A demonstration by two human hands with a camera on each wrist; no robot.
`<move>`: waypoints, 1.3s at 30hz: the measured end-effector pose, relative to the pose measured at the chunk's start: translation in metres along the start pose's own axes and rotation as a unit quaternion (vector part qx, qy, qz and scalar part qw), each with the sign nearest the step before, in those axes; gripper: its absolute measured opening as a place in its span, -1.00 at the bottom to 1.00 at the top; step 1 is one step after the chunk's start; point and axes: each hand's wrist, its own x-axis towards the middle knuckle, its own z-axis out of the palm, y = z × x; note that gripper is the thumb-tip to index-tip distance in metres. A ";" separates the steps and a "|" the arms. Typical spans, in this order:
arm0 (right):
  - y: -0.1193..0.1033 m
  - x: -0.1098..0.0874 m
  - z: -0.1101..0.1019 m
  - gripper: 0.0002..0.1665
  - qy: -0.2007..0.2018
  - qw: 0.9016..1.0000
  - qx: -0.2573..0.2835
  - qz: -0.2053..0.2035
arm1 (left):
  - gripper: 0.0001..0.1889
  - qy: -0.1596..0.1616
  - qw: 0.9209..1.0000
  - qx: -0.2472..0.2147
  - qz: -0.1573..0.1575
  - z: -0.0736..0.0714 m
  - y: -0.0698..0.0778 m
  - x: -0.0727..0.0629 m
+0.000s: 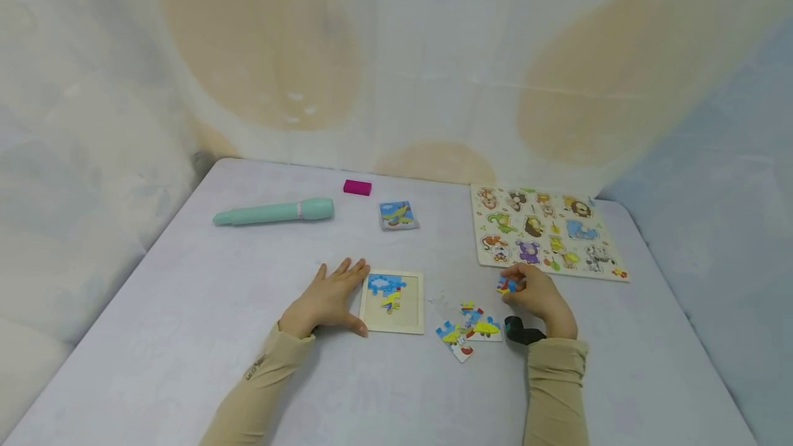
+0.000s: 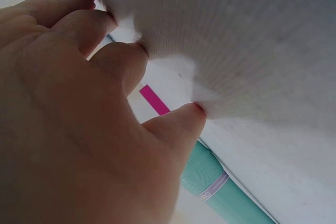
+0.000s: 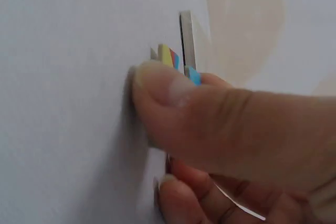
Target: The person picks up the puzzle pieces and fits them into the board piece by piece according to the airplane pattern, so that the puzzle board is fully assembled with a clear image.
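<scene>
My left hand (image 1: 325,300) rests on the table with its fingers spread, along the left edge of a square wooden puzzle tray (image 1: 420,303). A few joined jigsaw pieces (image 1: 385,283), with blue sky, a cloud and some yellow, lie in the tray's upper left part. Over to the right, my right hand (image 1: 540,296) pinches a jigsaw piece (image 1: 504,286) between thumb and fingers. In the right wrist view the thumb covers most of that piece (image 3: 167,56); yellow, red and blue show past it. Several loose jigsaw pieces (image 1: 487,328) lie in a heap between tray and right hand.
An animal puzzle board (image 1: 535,226) lies just beyond the right hand. Toward the back are a small airplane picture square (image 1: 398,215), a magenta block (image 1: 357,188) and a mint-green wand-like tube (image 1: 266,213). A black device (image 1: 523,331) sits at the right wrist.
</scene>
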 end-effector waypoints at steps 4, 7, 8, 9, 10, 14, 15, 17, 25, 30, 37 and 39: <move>-0.005 0.002 0.002 -0.61 0.023 1.000 0.012 0.002 | 0.23 0.002 1.000 0.001 0.000 0.000 0.000 0.000; -0.008 0.006 0.008 -0.66 0.044 0.998 0.035 0.001 | 0.23 0.001 1.000 0.002 0.000 0.000 -0.001 0.001; -0.010 0.009 0.011 -0.65 0.047 0.998 0.052 0.002 | 0.23 0.001 1.000 0.002 -0.001 0.001 -0.001 0.001; -0.013 0.011 0.014 -0.64 0.049 0.996 0.072 0.001 | 0.23 0.000 1.000 0.003 -0.001 0.001 -0.001 0.001; -0.017 0.013 0.017 -0.62 0.049 0.994 0.094 -0.001 | 0.23 0.000 1.000 0.004 -0.001 0.001 -0.001 0.001; -0.040 0.019 0.031 -0.59 0.035 0.979 0.202 -0.001 | 0.24 -0.001 1.000 0.005 -0.004 0.001 -0.002 0.000; -0.047 0.020 0.036 -0.60 0.031 0.975 0.221 -0.002 | 0.24 -0.001 1.000 0.006 -0.004 0.000 -0.002 0.000; -0.061 0.021 0.046 -0.62 0.020 0.969 0.247 -0.001 | 0.24 0.000 1.000 0.005 -0.005 0.000 -0.003 0.000; -0.100 0.025 0.090 -0.76 -0.012 0.979 0.200 -0.018 | 0.23 0.003 1.000 0.002 -0.001 0.001 -0.004 0.000; -0.109 0.023 0.101 -0.82 -0.004 0.988 0.149 -0.029 | 0.24 0.000 1.000 0.004 -0.002 0.002 -0.003 -0.001; -0.113 0.022 0.112 -0.80 0.028 0.995 0.087 -0.038 | 0.23 0.002 1.000 0.009 -0.002 0.002 -0.004 0.000; -0.115 0.022 0.114 -0.81 0.036 0.996 0.077 -0.033 | 0.23 0.004 1.000 0.008 -0.002 0.001 -0.004 0.000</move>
